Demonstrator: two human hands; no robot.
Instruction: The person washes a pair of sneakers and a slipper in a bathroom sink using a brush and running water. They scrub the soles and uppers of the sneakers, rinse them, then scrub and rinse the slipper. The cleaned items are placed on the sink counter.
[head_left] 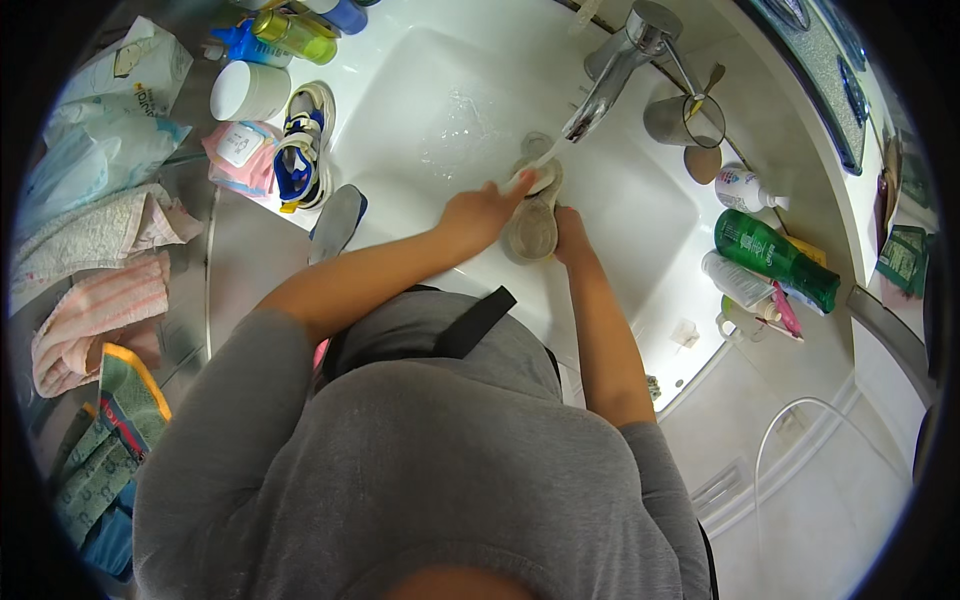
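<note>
Over the white sink basin [620, 120], a small beige shoe [530, 232] is held sole up below the tap [600, 95], and a thin stream of water falls toward its far end. My right hand [572, 237] grips the shoe's right side, its fingers partly hidden. My left hand [485, 212] is closed around a white oblong thing [541, 181] pressed against the sole; its exact kind is too small to tell. Another small shoe [303, 150], white and blue, stands on the sink's left ledge. Near it, a grey insole-like piece [340, 222] leans at the ledge's front edge.
Left of the basin are a white jar [248, 92], a pink packet [243, 158] and bottles [297, 36]. Towels [95, 240] hang farther left. On the right ledge stand a glass [684, 122], a white bottle [745, 190] and tubes beside a green bottle [775, 257].
</note>
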